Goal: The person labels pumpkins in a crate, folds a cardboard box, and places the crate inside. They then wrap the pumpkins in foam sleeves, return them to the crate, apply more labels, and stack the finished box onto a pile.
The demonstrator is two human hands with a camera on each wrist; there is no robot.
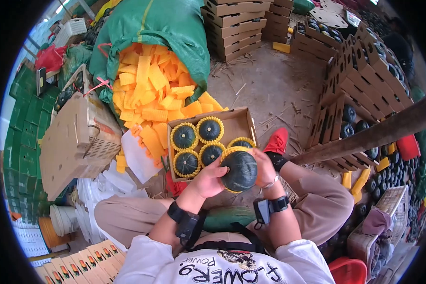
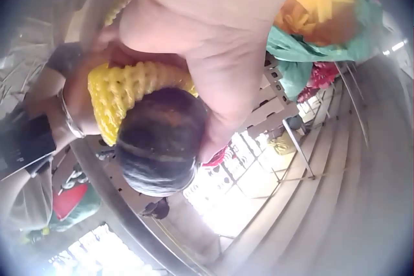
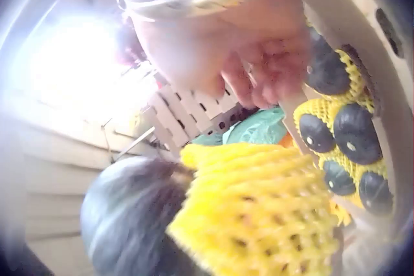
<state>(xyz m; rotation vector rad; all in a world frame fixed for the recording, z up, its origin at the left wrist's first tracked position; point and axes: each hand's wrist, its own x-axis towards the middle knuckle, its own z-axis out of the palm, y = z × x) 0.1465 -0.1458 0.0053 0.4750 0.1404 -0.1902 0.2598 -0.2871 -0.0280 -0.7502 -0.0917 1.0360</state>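
A dark green pumpkin (image 1: 240, 171) is above the near right corner of an open cardboard box (image 1: 239, 124). A yellow foam net sleeve (image 3: 259, 214) covers part of it, with the rest of its dark skin bare. My left hand (image 1: 208, 180) holds the pumpkin from the left, thumb on its skin and the other fingers behind. On the other side is my right hand (image 1: 266, 169), close beside the sleeve. In the right wrist view its fingers (image 3: 259, 88) are loosely bent above the sleeve, with nothing seen between them. Several sleeved pumpkins (image 1: 184, 136) sit in the box.
A green sack (image 1: 156, 21) spills orange-yellow foam sleeves (image 1: 158, 85) beyond the box. Stacked cartons (image 1: 234, 28) stand at the back, and more cartons with pumpkins (image 1: 350, 80) at the right. A slanting pole (image 1: 364, 130) crosses the right side. A crate (image 1: 99, 128) stands at the left.
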